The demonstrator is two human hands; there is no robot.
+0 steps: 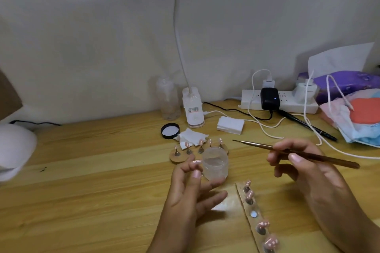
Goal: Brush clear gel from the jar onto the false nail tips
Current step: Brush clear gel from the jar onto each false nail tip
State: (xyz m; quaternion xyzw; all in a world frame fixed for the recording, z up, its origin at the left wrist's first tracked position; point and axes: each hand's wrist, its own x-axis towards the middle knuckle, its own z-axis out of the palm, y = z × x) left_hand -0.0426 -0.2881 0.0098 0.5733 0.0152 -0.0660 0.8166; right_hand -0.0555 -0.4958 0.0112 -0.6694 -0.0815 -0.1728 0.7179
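Note:
An open, translucent jar of clear gel stands on the wooden desk. My left hand is just left of it and pinches a pink false nail tip between thumb and forefinger, with the other fingers spread by the jar's base. My right hand grips a thin brown brush like a pen; its tip points left, above and to the right of the jar. Several pink nail tips stand on a holder strip behind the jar, and more on a second strip at the lower right.
The jar's black lid and a crumpled tissue lie behind the strips. A lamp base, clear bottle, pad stack, power strip, cables, black pen and bags crowd the back right. A white device sits far left.

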